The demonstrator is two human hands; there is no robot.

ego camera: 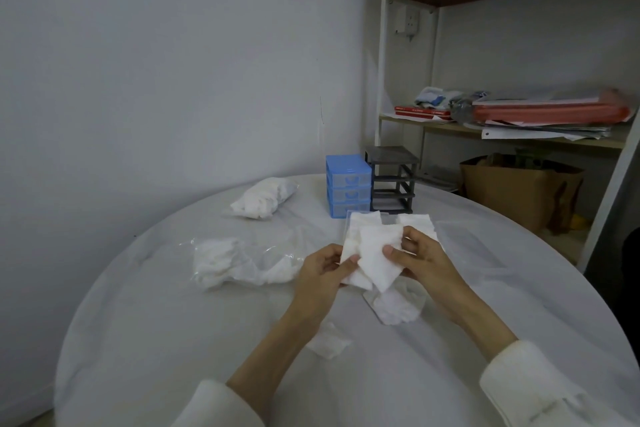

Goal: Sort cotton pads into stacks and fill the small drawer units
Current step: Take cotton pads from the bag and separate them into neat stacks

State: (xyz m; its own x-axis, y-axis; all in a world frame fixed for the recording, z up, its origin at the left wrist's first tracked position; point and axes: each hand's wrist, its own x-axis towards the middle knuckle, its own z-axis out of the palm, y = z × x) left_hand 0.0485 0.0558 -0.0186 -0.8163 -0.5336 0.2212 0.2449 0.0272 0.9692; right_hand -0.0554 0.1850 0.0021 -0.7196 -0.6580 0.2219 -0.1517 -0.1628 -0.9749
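Note:
Both hands hold a small bunch of white square cotton pads (pixel 372 255) above the middle of the round table. My left hand (pixel 323 269) grips the bunch's left edge with thumb on top. My right hand (pixel 417 251) pinches its right side. A clear drawer (pixel 353 218) with pads in it lies just behind the hands, and more pads (pixel 417 221) lie to its right. The blue drawer unit (pixel 348 185) and the black drawer frame (pixel 393 178), with its slots open, stand at the table's far side.
An open plastic bag of loose pads (pixel 228 262) lies left of my hands and a full bag (pixel 265 198) sits farther back. Loose pads (pixel 396 305) and one single pad (pixel 329 340) lie near me. A clear drawer (pixel 467 246) lies right. Shelves (pixel 502 130) stand beyond the table.

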